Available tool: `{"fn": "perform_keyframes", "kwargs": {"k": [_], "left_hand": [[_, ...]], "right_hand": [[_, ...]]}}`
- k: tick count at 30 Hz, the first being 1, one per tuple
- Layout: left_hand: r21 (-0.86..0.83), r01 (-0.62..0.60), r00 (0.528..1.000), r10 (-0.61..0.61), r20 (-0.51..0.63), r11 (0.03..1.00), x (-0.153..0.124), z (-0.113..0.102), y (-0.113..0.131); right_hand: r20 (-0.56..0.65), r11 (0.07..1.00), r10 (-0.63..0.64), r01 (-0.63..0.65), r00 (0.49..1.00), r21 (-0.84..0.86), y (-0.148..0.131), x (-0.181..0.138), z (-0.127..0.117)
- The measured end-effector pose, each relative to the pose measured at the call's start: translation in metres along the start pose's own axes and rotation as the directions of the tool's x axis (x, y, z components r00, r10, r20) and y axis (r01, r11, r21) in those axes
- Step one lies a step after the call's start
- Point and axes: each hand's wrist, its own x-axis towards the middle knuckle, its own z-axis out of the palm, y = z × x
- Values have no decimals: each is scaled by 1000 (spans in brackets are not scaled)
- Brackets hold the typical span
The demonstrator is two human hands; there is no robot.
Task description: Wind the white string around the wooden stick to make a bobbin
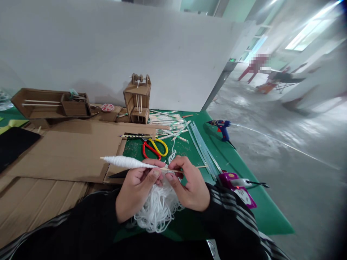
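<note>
A thin wooden stick [202, 167] lies roughly level between my hands, its left part wound thickly with white yarn [123, 161]. My left hand [142, 182] is closed round the stick at the narrow end of the winding. Close beside it, my right hand [188, 182] pinches the bare part of the stick between thumb and fingers; some fingertips are hidden. Below both hands hangs a loose heap of white yarn [155, 213]. One strand [172, 153] runs up the table from near my right hand. Scissors [154, 148] with red and yellow handles lie just beyond my hands.
Cardboard sheets [73, 151] cover the left. Cardboard constructions [137, 97] and a long cardboard box [43, 103] stand at the back. Wrapped sticks [169, 121], clear glue sticks [202, 148], a blue glue gun [222, 129] and a purple power strip [237, 186] lie right on the green table [271, 216].
</note>
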Motion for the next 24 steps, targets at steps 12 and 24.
{"fn": "perform_keyframes", "kwargs": {"k": [12, 24], "left_hand": [[-21, -5, 1000, 5, -14, 1000, -1, -1, 0], [-33, -18, 1000, 18, -11, 999, -1, -2, -2]], "right_hand": [[33, 1000, 24, -23, 999, -14, 1, 1, -3], [2, 998, -48, 48, 999, -30, 2, 2, -4]]}}
